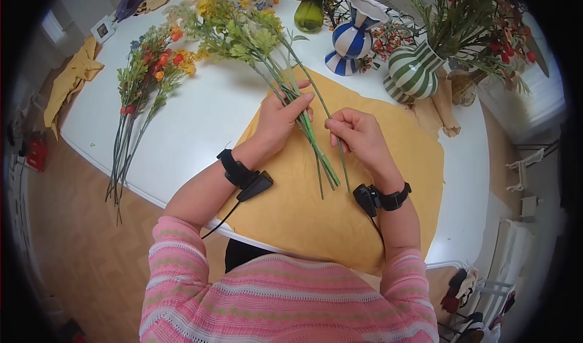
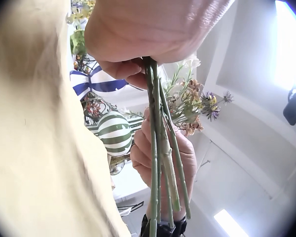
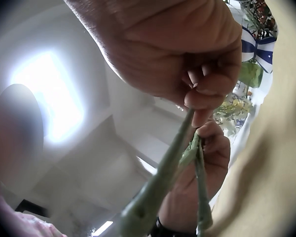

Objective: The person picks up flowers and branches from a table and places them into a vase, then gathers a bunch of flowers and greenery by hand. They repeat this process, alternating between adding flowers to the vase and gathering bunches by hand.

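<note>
Near the centre of the head view, the left hand [image 1: 274, 123] gripped a bunch of flowers [image 1: 252, 48], thumb and fingers curled round the green stems; its yellow and white heads and leaves spread toward the top of the picture, and the cut ends pointed down to the lower middle. Just right of it, the right hand [image 1: 359, 139] pinched a single stem [image 1: 323, 106] between thumb and fingers, the stem's upper part running up beside the bunch. Both hands were above a sheet of brown paper [image 1: 291, 227] on the white table [image 1: 200, 109]. At the left of the picture lay a second bunch [image 1: 141, 78] with red and orange flowers. A green bottle [image 1: 310, 16] stood at top centre, with a blue-striped vase [image 1: 353, 41] and a green-striped vase [image 1: 413, 72] toward the upper right.
</note>
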The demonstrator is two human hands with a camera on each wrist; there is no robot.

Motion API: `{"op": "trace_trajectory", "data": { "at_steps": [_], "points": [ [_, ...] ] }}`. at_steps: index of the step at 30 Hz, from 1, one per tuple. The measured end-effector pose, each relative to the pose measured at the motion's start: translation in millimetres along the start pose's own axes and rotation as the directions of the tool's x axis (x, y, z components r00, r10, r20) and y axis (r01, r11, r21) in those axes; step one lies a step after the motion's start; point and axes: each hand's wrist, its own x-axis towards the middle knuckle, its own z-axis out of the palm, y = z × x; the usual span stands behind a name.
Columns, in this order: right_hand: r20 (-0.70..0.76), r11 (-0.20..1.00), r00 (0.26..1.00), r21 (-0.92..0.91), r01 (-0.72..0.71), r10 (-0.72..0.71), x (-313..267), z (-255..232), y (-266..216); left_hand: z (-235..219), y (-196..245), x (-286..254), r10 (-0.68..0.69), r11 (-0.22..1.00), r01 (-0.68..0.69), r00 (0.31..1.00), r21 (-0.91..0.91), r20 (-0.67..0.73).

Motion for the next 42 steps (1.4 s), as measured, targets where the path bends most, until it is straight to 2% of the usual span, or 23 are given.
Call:
{"op": "trace_trajectory", "data": {
  "at_steps": [4, 6, 7, 9, 12, 18, 21, 25, 27, 28, 30, 34, 37, 39, 42],
  "points": [
    [0.049, 0.990, 0.998, 0.141, -0.031, 0.025, -1, -5, 0, -4, -8, 7, 0.031, 0.996, -0.036, 0.997, -0.076, -0.076],
    [0.155, 0.960, 0.987, 0.267, -0.088, 0.047, -1, -8, 1, -7, -6, 11, 0.044, 0.993, -0.059, 0.989, -0.105, -0.141],
    [0.155, 0.960, 0.987, 0.268, -0.087, 0.046, 0, -8, 1, -9, -5, 12, 0.045, 0.993, -0.060, 0.989, -0.105, -0.140],
    [0.309, 0.938, 0.950, 0.312, -0.150, 0.049, 0, -7, 4, -10, 0, 13, 0.070, 0.992, -0.083, 0.988, -0.094, -0.139],
    [0.375, 0.947, 0.926, 0.278, -0.162, 0.048, 2, -3, 8, -7, 5, 10, 0.042, 0.989, -0.058, 0.992, -0.132, -0.120],
    [0.472, 0.955, 0.879, 0.218, -0.200, 0.077, -1, -6, 4, -10, 5, 10, 0.078, 0.991, -0.083, 0.996, -0.105, -0.054],
    [0.478, 0.966, 0.874, 0.173, -0.192, 0.088, -1, -8, 4, -8, 7, 8, 0.067, 0.990, -0.073, 0.996, -0.119, -0.054],
    [0.386, 0.985, 0.916, 0.086, -0.151, 0.107, -2, -2, 1, -7, 5, 6, 0.088, 0.990, -0.092, 0.995, -0.107, -0.039],
    [0.192, 0.997, 0.981, 0.065, -0.040, 0.027, -1, 3, 1, -3, 5, 4, 0.091, 0.994, -0.091, 0.996, -0.059, -0.012],
    [0.191, 0.997, 0.981, 0.065, -0.039, 0.026, -1, 5, 0, -2, 5, 3, 0.091, 0.994, -0.092, 0.996, -0.059, -0.010],
    [0.024, 0.998, 0.998, -0.006, 0.059, -0.059, 0, 8, 0, 2, 8, -2, 0.086, 0.996, -0.086, 0.996, 0.001, 0.025],
    [0.024, 0.993, 0.996, -0.080, 0.086, -0.084, 2, 6, 8, 3, 3, -6, 0.115, 0.990, -0.121, 0.990, 0.068, 0.081],
    [0.046, 0.998, 0.997, -0.031, 0.059, -0.057, 0, 4, 5, 3, 4, -8, 0.137, 0.983, -0.147, 0.986, 0.110, 0.097],
    [0.004, 0.994, 0.998, 0.095, 0.061, -0.061, -1, -1, 2, 1, 4, -7, 0.140, 0.978, -0.159, 0.980, 0.137, 0.140],
    [-0.041, 0.981, 0.998, 0.188, 0.046, -0.039, -3, -13, -4, 3, 6, -7, 0.118, 0.987, -0.128, 0.987, 0.093, 0.105]
  ]
}}
